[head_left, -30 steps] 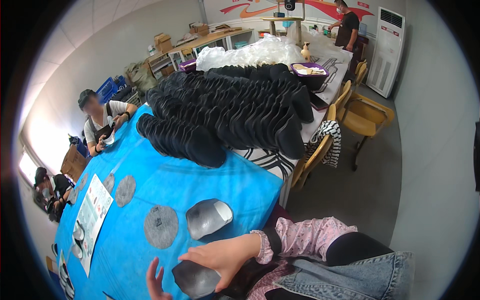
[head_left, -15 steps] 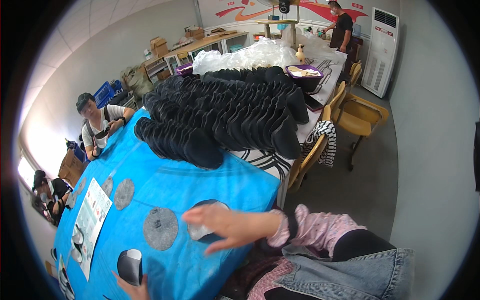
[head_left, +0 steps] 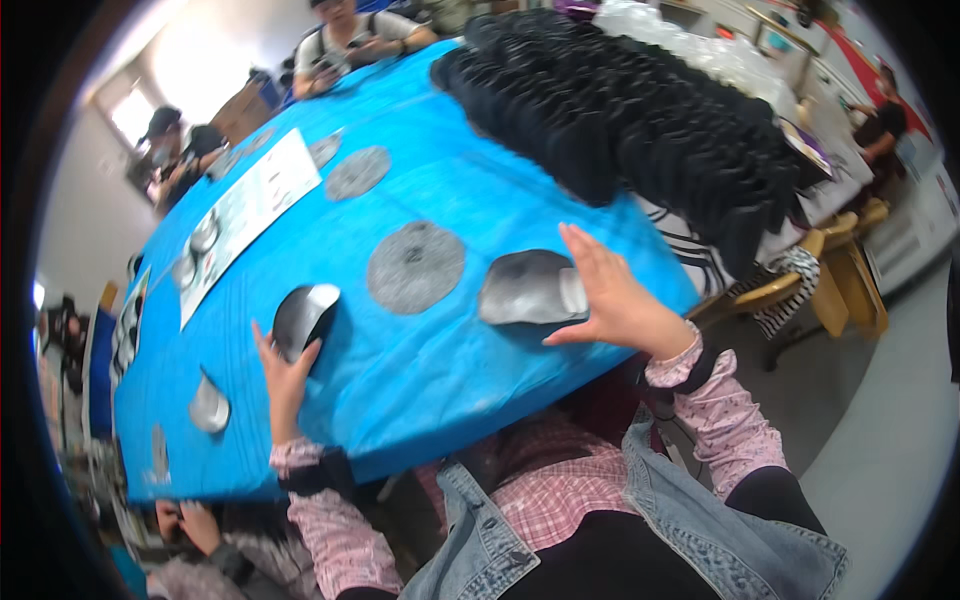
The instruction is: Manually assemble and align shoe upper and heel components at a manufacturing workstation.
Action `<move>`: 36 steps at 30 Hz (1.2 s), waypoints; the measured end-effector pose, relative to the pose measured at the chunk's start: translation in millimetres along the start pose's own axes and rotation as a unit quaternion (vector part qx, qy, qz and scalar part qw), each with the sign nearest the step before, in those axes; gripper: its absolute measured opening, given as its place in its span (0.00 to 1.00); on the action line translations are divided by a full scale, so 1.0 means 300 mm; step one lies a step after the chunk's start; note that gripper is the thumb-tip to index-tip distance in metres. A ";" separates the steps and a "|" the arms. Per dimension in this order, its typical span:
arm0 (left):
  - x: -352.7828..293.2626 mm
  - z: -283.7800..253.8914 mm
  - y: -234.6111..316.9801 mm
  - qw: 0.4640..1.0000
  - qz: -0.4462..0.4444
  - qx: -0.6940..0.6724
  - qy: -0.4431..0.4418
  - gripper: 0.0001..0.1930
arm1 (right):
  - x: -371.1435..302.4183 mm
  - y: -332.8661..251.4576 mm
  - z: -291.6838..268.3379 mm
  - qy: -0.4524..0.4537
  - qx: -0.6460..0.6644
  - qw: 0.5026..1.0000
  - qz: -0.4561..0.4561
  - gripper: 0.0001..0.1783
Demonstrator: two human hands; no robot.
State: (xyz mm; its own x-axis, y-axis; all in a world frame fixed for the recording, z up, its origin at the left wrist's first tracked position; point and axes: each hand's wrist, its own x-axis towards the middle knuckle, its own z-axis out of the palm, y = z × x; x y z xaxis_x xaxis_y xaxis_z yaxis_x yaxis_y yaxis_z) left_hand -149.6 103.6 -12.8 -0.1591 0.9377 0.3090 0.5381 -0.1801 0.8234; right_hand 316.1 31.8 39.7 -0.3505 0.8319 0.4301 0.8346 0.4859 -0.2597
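Observation:
My left hand (head_left: 285,378) is at the near edge of a curved, shell-like dark grey piece (head_left: 300,322) with a pale lip, its thumb and fingers spread on either side. A second curved piece (head_left: 522,290), dark above and silvery below, lies at the table's right side. My right hand (head_left: 622,303) is by that piece's pale right end, fingers and thumb wide apart; whether it touches the piece I cannot tell. Between the two pieces a flat grey felt-like disc (head_left: 415,267) lies on the blue table cover (head_left: 400,380).
Rows of stacked black curved pieces (head_left: 610,110) fill the far right. A printed sheet (head_left: 255,220) with silvery pieces lies left of more grey discs (head_left: 357,173). Another silvery piece (head_left: 209,406) lies near left. Co-workers sit around the table; yellow chairs (head_left: 850,290) stand at right.
My view has swung down and left. My right hand has moved from above the right piece to its right end. My left hand stays by the left piece, which now appears tilted differently.

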 end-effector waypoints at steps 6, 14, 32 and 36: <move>-0.053 -0.046 -0.012 0.997 -0.017 -0.077 0.005 0.57 | 0.119 -0.002 0.057 -0.087 0.064 0.994 -0.022 0.68; -0.007 -0.023 -0.099 0.995 0.052 0.077 0.040 0.52 | 0.199 0.063 -0.041 -0.018 0.119 0.987 -0.104 0.64; 0.006 -0.049 -0.298 0.998 0.039 -0.035 0.019 0.40 | -0.046 0.013 0.184 0.115 0.077 0.986 -0.087 0.16; 0.003 -0.052 -0.297 0.999 0.051 -0.008 0.016 0.39 | -0.039 0.017 0.195 0.129 0.071 0.987 -0.056 0.17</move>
State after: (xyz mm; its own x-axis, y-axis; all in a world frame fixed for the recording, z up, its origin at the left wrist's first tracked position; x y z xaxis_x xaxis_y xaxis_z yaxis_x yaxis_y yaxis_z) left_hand -210.7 115.8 -78.4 -0.1307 0.9041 0.4069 0.5396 -0.2794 0.7942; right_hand 299.4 40.2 -17.2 -0.3029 0.6834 0.6643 0.7216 0.6198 -0.3086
